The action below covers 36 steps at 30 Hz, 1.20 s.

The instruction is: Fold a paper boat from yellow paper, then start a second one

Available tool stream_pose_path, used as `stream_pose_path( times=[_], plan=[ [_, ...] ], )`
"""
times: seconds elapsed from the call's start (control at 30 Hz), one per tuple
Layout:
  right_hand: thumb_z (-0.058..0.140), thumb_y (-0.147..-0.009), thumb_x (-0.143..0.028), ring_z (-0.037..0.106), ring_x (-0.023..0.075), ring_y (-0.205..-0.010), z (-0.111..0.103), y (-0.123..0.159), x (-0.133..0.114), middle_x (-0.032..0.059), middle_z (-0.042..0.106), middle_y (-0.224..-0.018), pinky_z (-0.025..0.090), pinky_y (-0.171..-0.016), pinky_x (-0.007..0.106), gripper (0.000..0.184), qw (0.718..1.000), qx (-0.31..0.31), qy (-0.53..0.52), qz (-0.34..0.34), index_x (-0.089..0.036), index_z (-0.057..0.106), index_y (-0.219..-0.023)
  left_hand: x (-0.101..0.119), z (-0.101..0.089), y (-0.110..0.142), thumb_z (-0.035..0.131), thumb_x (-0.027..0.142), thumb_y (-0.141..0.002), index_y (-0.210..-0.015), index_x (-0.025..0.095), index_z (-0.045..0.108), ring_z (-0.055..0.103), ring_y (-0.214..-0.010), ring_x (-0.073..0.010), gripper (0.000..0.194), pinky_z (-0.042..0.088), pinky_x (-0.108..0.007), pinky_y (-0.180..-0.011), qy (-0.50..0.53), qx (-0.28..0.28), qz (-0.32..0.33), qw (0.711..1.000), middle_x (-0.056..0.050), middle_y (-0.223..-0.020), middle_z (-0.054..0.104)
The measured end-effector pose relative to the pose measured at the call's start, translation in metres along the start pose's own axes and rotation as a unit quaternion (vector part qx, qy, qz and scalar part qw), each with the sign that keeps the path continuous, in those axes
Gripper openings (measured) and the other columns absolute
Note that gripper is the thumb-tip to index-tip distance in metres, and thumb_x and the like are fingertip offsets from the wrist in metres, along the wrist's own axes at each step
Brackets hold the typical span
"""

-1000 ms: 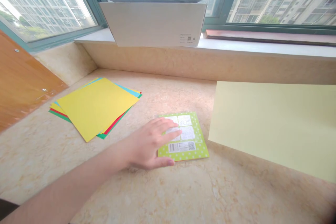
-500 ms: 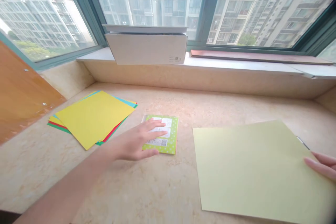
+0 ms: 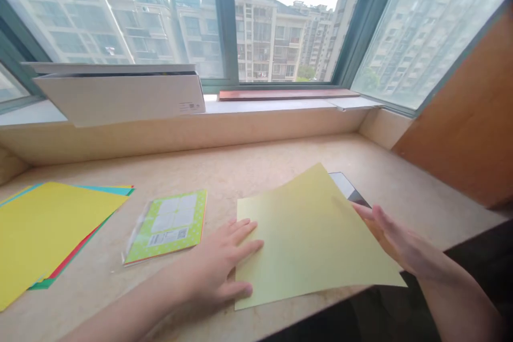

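A pale yellow sheet of paper (image 3: 300,246) lies on the stone-patterned ledge, its right side curving upward. On its left edge rests my left hand (image 3: 228,256), fingers spread flat on the paper. My right hand (image 3: 396,240) holds the raised right edge, its fingers partly hidden under the sheet and the thumb pointing up. Left of my left hand is a green dotted packet (image 3: 172,224) in clear wrapping, with white printed panels. A fanned stack of coloured paper (image 3: 60,224), yellow on top, with blue, red and green edges showing, lies farther left.
Behind the right side of the sheet, a flat dark-and-white object (image 3: 348,189) is partly covered. A white box (image 3: 128,96) stands on the windowsill. Beside it lies a long reddish-brown strip (image 3: 288,94). A wooden panel (image 3: 465,112) borders the right side.
My view has turned right. My left hand has moved from the green packet to the left edge of the pale yellow sheet. The sheet's right side now bends upward at my right hand.
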State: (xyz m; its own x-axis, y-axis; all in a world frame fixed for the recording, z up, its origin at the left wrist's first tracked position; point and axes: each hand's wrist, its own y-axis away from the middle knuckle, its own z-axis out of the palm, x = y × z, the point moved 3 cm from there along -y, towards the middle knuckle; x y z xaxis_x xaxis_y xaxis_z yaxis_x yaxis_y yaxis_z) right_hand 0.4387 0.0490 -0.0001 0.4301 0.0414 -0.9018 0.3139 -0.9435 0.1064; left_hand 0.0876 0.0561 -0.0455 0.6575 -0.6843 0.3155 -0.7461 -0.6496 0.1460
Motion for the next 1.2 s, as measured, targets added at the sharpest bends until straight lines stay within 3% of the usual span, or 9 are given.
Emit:
stream_pose_path(
  times=[0.1,0.2,0.37,0.47,0.53,0.67,0.8,0.97,1.2],
  plan=[
    [0.01,-0.104,-0.062,0.035,0.026,-0.146,0.008,-0.011,-0.021,0.005,0.041,-0.157,0.037,-0.114,0.048,0.068,0.995,-0.079,-0.013,-0.054,-0.027,0.039,-0.154,-0.009,0.004,0.0,0.069,0.052,-0.083,-0.151,0.038,0.041,0.033,-0.146,-0.0421,0.075,0.035,-0.063,-0.114,-0.003,0.016,0.005,1.0,-0.009,-0.163,0.029],
    [0.026,-0.104,-0.061,0.018,0.0237,-0.152,0.025,-0.026,-0.041,-0.0024,0.021,-0.165,0.017,-0.123,0.049,0.057,0.984,-0.075,0.084,-0.136,-0.034,0.041,-0.152,-0.012,0.008,0.001,0.067,0.054,-0.085,-0.152,0.041,0.038,0.033,-0.146,-0.0421,0.074,0.037,-0.064,-0.113,-0.015,0.027,0.013,0.999,-0.007,-0.164,0.028],
    [0.044,-0.101,-0.057,0.011,0.0233,-0.154,0.081,-0.049,-0.065,0.0055,0.011,-0.167,0.019,-0.123,0.046,0.064,0.962,-0.095,0.189,-0.173,-0.026,0.034,-0.156,-0.006,0.007,-0.001,0.069,0.054,-0.083,-0.153,0.039,0.037,0.034,-0.145,-0.0413,0.078,0.036,-0.062,-0.115,-0.017,0.054,0.038,0.998,-0.007,-0.162,0.033],
    [0.043,-0.101,-0.059,0.002,0.0266,-0.154,0.109,-0.055,-0.058,0.0092,0.009,-0.167,0.017,-0.123,0.05,0.069,0.941,-0.104,0.267,-0.183,-0.024,0.03,-0.158,-0.007,0.006,0.0,0.058,0.043,-0.094,-0.153,0.033,0.038,0.039,-0.143,-0.036,0.063,0.037,-0.056,-0.117,-0.006,0.091,0.045,0.995,-0.008,-0.159,0.039],
    [0.041,-0.101,-0.06,-0.001,0.0277,-0.154,0.121,-0.058,-0.048,0.0108,0.007,-0.167,0.014,-0.124,0.051,0.07,0.928,-0.097,0.309,-0.187,-0.023,0.028,-0.159,-0.012,0.006,0.004,0.051,0.035,-0.097,-0.149,0.025,0.044,0.041,-0.142,-0.0347,0.053,0.038,-0.055,-0.116,-0.012,0.13,0.017,0.991,-0.012,-0.156,0.041],
    [0.037,-0.102,-0.061,0.001,0.0276,-0.153,0.135,-0.063,-0.029,0.0109,0.008,-0.166,0.013,-0.124,0.052,0.069,0.907,-0.07,0.37,-0.187,-0.023,0.028,-0.159,-0.02,0.007,0.009,0.055,0.04,-0.094,-0.139,0.015,0.052,0.045,-0.136,-0.0365,0.053,0.04,-0.056,-0.113,-0.024,0.175,-0.043,0.983,-0.02,-0.147,0.049],
    [0.037,-0.103,-0.058,0.005,0.0285,-0.153,0.15,-0.071,-0.021,0.014,0.015,-0.165,0.015,-0.124,0.053,0.067,0.887,-0.058,0.421,-0.179,-0.02,0.033,-0.157,-0.021,0.01,0.009,0.055,0.042,-0.093,-0.137,0.014,0.055,0.047,-0.135,-0.0349,0.052,0.037,-0.054,-0.116,-0.007,0.165,-0.041,0.985,-0.017,-0.142,0.055],
    [0.039,-0.102,-0.057,0.013,0.0327,-0.152,0.165,-0.076,-0.015,0.0157,0.024,-0.163,0.019,-0.122,0.057,0.064,0.871,-0.057,0.457,-0.17,-0.021,0.039,-0.155,-0.021,0.013,0.008,0.047,0.032,-0.097,-0.139,0.015,0.052,0.046,-0.138,-0.0311,0.046,0.034,-0.052,-0.118,0.029,0.177,-0.048,0.983,-0.015,-0.145,0.054],
    [0.038,-0.102,-0.057,0.013,0.0339,-0.152,0.172,-0.077,-0.012,0.0128,0.03,-0.162,0.019,-0.122,0.058,0.061,0.861,-0.054,0.474,-0.176,-0.023,0.042,-0.154,-0.026,0.016,0.007,0.063,0.034,-0.086,-0.135,0.011,0.052,0.048,-0.136,-0.0319,0.056,0.038,-0.049,-0.117,0.068,0.215,-0.097,0.969,-0.018,-0.141,0.055]
  ],
)
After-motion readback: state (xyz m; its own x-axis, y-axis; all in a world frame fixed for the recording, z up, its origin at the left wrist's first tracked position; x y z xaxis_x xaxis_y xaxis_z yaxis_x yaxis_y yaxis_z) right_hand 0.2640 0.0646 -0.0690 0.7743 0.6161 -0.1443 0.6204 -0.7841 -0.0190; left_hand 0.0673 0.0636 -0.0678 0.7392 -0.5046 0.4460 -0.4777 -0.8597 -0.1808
